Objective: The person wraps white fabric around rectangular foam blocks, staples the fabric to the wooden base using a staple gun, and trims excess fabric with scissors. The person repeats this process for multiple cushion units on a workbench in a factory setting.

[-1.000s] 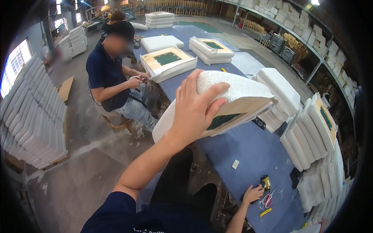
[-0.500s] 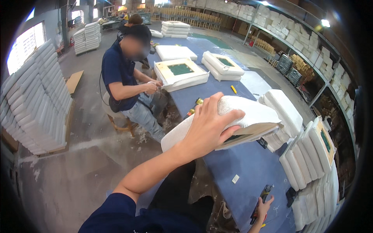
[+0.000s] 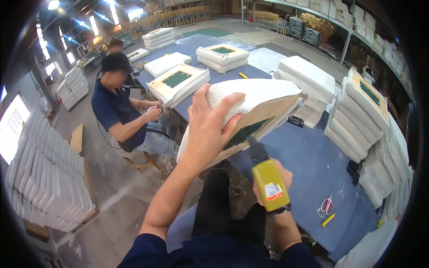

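My left hand (image 3: 213, 123) grips the upper edge of a white-covered seat cushion (image 3: 263, 94), thumb and fingers over its cloth. The cushion stands tilted up, with its wooden frame and a dark green centre panel (image 3: 248, 133) facing right. In my right hand (image 3: 283, 178) is a yellow-and-black staple gun (image 3: 270, 184), my fingers wrapped round it. Its black nose points up at the lower edge of the wooden frame; I cannot tell whether they touch. The gun hides part of my right hand.
On the blue table (image 3: 290, 149) lie red-handled scissors (image 3: 325, 205) and a yellow-handled tool (image 3: 329, 219). Stacked cushions (image 3: 306, 78) stand at the back and right. At the left a co-worker (image 3: 118, 102) sits working on another cushion (image 3: 178, 82).
My right hand has come up from the table at the lower right with the staple gun, to the cushion's frame. The cushion is tilted further, showing more underside. The view has turned right.
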Motion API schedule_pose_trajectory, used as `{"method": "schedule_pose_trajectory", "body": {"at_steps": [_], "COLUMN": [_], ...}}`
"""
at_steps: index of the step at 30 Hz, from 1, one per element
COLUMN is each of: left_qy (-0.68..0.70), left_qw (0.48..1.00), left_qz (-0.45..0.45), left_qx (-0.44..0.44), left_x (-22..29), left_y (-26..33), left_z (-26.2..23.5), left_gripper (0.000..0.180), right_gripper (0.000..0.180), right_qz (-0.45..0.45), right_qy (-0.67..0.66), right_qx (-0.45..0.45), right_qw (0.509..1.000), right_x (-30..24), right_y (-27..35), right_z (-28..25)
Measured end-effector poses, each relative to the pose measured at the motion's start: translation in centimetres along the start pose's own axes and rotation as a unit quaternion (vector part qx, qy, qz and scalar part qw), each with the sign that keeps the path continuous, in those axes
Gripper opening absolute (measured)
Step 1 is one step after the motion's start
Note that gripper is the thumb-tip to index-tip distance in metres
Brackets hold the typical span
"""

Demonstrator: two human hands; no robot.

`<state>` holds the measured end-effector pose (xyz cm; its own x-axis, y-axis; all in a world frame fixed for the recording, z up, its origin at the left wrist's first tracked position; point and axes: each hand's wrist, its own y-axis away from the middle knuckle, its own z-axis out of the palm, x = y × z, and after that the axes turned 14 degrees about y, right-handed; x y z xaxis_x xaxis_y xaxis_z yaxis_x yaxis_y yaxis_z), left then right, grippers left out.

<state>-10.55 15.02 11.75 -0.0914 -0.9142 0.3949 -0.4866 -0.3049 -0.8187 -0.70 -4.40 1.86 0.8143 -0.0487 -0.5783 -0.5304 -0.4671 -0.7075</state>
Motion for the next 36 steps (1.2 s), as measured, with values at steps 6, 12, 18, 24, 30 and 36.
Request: {"method": "schedule_pose_trajectory", "body": {"at_steps": [6, 12, 18, 24, 30, 36], "left_qy": [-0.002, 0.023, 0.027, 0.037, 0.006, 0.027], "left_qw": [1.000, 0.999, 0.999, 0.999, 1.000, 1.000], "left_qz": [0.000, 0.001, 0.001, -0.007, -0.010, -0.006], "left_qx": [-0.023, -0.033, -0.042, -0.040, -0.020, 0.001], "left_x": [0.6, 0.6, 0.4, 1.2, 0.2, -2.4], "left_y": [0.5, 0.7, 0.5, 0.0, -0.3, -1.3], "left_z": [-0.4, -0.5, 0.0, -0.4, 0.0, -0.5], "left_gripper": [0.051, 0.085, 0.078, 0.074, 0.060, 0.049], "right_gripper": [0.035, 0.039, 0.040, 0.031, 0.025, 0.017], "right_qz": [-0.057, -0.080, -0.060, -0.061, -0.040, 0.228], "right_qy": [-0.048, -0.084, -0.071, -0.081, -0.119, -0.239], "right_qx": [-0.069, -0.079, -0.077, -0.094, -0.123, -0.136], "right_qw": [0.995, 0.990, 0.993, 0.990, 0.984, 0.934], "right_x": [-1.8, -1.6, -1.5, -1.4, 1.2, 7.2], "right_y": [-3.4, -4.1, -4.3, -5.0, -4.7, 1.7], "right_z": [0.7, 0.2, -0.2, -0.3, 1.9, -4.0]}}
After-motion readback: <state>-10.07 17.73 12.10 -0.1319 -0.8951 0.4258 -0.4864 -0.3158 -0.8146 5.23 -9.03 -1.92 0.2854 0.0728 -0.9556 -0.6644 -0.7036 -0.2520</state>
